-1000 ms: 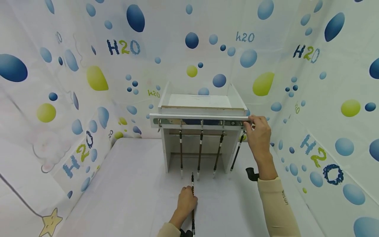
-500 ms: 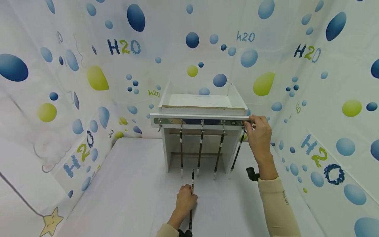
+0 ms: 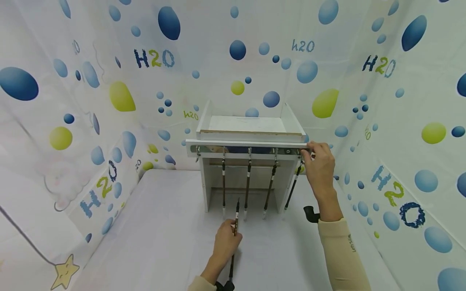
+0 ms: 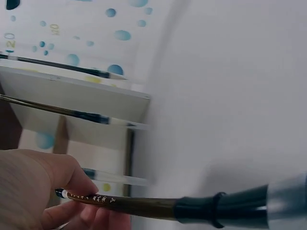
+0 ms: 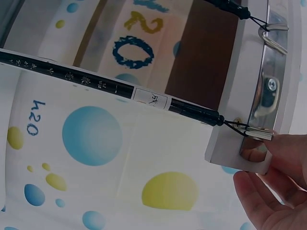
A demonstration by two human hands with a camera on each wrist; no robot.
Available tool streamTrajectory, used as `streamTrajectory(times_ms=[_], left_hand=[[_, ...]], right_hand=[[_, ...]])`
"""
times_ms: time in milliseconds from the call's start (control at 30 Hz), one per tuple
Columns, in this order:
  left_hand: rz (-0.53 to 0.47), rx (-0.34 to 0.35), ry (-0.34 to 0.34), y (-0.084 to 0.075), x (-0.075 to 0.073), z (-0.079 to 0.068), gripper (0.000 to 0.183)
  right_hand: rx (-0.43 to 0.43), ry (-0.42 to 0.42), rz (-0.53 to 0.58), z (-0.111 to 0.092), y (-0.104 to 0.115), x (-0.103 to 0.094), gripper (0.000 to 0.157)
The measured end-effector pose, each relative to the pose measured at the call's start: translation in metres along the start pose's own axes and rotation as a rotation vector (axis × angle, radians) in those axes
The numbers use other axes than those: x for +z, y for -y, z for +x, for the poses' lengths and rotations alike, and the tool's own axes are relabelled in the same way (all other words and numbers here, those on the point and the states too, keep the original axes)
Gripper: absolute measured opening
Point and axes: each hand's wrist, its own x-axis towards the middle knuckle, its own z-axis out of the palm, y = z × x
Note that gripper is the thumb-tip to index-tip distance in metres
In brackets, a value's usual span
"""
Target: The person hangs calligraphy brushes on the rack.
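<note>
My left hand (image 3: 226,241) pinches a dark calligraphy brush (image 3: 237,214) above the white tabletop. In the left wrist view, thumb and fingers hold the handle of this brush (image 4: 139,206) near its cord end, and its ferrule end points right. My right hand (image 3: 318,163) grips the right end of the hook rail (image 3: 260,150) on a small white shelf; in the right wrist view, the thumb of the right hand (image 5: 268,191) lies by the end hook (image 5: 259,134). A hanging brush (image 5: 72,76) is looped on that hook. The leftmost hook (image 3: 197,153) holds no brush.
Several brushes, such as a hanging brush (image 3: 247,184) near the middle, dangle in front of the white shelf (image 3: 205,186). On top of the shelf is a shallow tray (image 3: 251,123). A bubble-patterned sheet (image 3: 204,40) covers the walls around the white tabletop (image 3: 164,234).
My left hand has moved forward toward the shelf with the brush, and the brush's far end now tilts more to the left. My right hand stays on the rail.
</note>
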Motion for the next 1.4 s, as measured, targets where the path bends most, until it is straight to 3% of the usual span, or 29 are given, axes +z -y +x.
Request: streamTrajectory(times_ms=[500,800,1100,1400], left_hand=[[0.004,0.095,-0.070,-0.034,-0.035,0.005,0.042],[-0.062,0.107,-0.087,-0.052,-0.059,0.008,0.039],[-0.105,0.122,-0.161,-0.056,-0.083,0.015,0.040],[-0.084,0.112,-0.249,-0.051,-0.099,0.023,0.037]], right_hand=[[0.006,0.005,-0.005,-0.001,0.000,-0.001,0.031],[0.014,0.008,0.003,-0.001,0.000,-0.001,0.031],[0.005,-0.001,0.014,-0.001,0.000,-0.001,0.031],[0.006,0.002,0.008,-0.001,0.002,-0.001,0.031]])
